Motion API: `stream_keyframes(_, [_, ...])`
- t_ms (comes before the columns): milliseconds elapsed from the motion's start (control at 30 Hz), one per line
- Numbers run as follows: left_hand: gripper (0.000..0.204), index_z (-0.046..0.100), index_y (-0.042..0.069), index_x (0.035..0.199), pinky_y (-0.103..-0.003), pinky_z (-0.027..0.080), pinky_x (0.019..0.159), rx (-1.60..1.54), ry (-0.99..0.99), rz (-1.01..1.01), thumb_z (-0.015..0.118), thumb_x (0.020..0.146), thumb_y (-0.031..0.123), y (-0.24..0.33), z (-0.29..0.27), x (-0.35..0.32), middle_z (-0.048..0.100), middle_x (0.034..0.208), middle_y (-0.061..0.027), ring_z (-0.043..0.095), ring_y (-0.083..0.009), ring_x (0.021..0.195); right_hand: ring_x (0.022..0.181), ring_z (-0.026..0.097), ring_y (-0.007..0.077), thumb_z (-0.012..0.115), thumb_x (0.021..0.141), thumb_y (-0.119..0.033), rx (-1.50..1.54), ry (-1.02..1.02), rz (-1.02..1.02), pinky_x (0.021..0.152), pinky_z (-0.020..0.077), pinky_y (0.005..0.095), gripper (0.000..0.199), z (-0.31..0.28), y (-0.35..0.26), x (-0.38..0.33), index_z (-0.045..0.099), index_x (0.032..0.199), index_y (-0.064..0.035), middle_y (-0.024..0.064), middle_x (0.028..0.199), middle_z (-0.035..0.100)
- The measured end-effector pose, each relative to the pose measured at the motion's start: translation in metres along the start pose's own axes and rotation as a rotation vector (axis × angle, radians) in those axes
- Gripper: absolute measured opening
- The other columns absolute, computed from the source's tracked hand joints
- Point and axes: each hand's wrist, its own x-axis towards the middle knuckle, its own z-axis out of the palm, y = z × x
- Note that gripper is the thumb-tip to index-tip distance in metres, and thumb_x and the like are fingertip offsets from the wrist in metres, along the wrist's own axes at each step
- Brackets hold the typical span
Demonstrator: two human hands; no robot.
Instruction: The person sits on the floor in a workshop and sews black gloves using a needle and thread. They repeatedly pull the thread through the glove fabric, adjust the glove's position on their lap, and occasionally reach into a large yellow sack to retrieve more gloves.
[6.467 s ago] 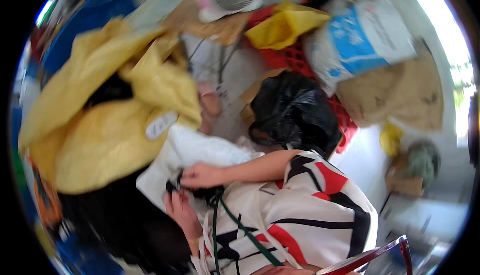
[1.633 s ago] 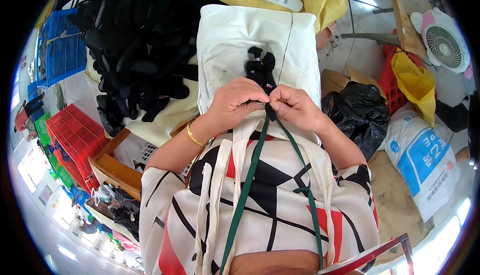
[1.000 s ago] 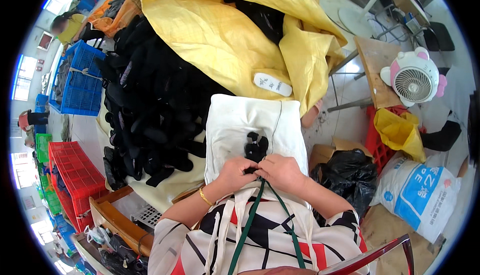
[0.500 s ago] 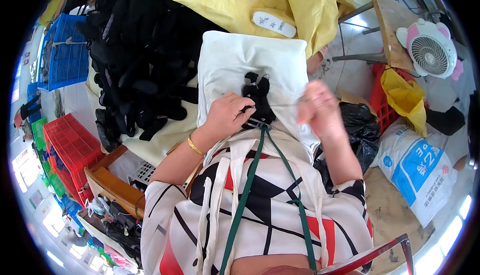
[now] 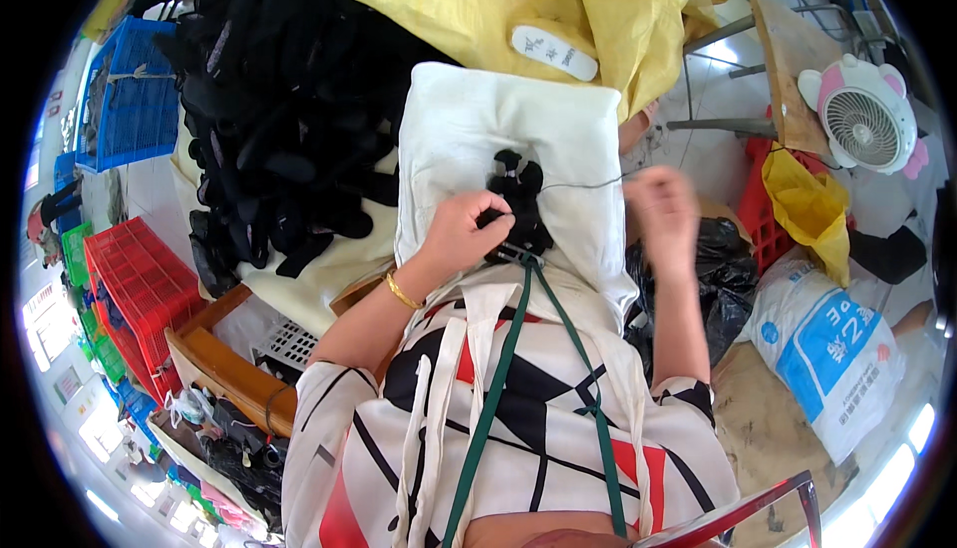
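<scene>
A white cushion lies across my lap, with a small black fabric piece on its middle. Its top end has two short rounded parts. My left hand is closed, thumb and fingers pinching the piece's left edge. From the piece a dark thread runs rightward to my right hand, which is raised off the cushion's right edge. That hand is closed on the thread and smeared by motion; whether a needle is in it cannot be seen. A green cord hangs from my neck down to the black piece's lower end.
A large heap of black fabric pieces lies at the far left. Yellow sheeting with a white sole-shaped piece spreads beyond the cushion. Red crate and wooden drawer stand left; black bag, white sack and fan right.
My right hand has moved right and slightly outward, and more thread shows between it and the black piece. My left hand keeps its pinch.
</scene>
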Motion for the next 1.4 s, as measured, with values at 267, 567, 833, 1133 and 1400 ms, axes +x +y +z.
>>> stream_keyframes(267, [0.017,0.068,0.002,0.100,-0.022,0.047,0.061,-0.468,-0.195,-0.103,0.070,0.090,0.016,0.005,-0.002,-0.002,0.067,0.077,0.0005,0.057,-0.0038,0.070,0.080,0.064,0.0287,0.070,0.085,-0.005,-0.211,-0.613,-0.273,0.073,0.0505,0.0341,0.011,0.072,-0.011,-0.001,0.067,0.095,-0.0024,0.0127,0.086,0.065])
stream_keyframes(567, [0.015,0.068,0.006,0.104,-0.024,0.053,0.065,-0.849,0.420,-0.330,0.067,0.093,0.016,-0.073,-0.071,-0.008,0.068,0.087,-0.0019,0.062,-0.0085,0.072,0.081,0.052,0.0041,0.064,0.098,-0.010,0.201,-0.166,0.022,0.077,0.0434,0.0197,0.008,0.051,0.037,0.045,0.065,0.100,-0.0029,-0.0054,0.091,0.060])
stream_keyframes(833, [0.015,0.068,0.003,0.094,-0.026,0.054,0.061,-0.700,0.794,-0.769,0.066,0.091,0.018,-0.303,-0.104,-0.038,0.067,0.079,-0.0035,0.061,-0.0112,0.065,0.067,0.052,0.0047,0.061,0.098,-0.016,0.183,-0.057,-0.065,0.060,0.0386,0.0191,0.012,0.076,0.057,0.067,0.060,0.102,-0.0045,0.0047,0.087,0.067])
stream_keyframes(1133, [0.017,0.072,0.011,0.092,-0.042,0.055,0.077,0.637,0.241,-0.485,0.057,0.089,0.020,-0.427,-0.097,0.038,0.072,0.099,-0.0147,0.068,-0.0333,0.091,0.079,0.060,0.0188,0.058,0.097,-0.018,0.015,-0.051,-0.160,0.076,0.0513,0.0349,0.018,0.089,0.066,0.070,0.057,0.109,-0.0033,0.0100,0.099,0.058])
stream_keyframes(1400, [0.024,0.075,0.012,0.103,-0.052,0.035,0.104,1.586,-0.590,-0.051,0.054,0.092,0.019,-0.453,-0.062,0.110,0.071,0.102,-0.0055,0.062,-0.0267,0.107,0.072,0.061,0.0184,0.063,0.097,-0.034,-0.127,-0.003,-0.167,0.069,0.0506,0.0299,0.032,0.100,0.059,0.072,0.052,0.100,-0.0040,0.0148,0.097,0.063])
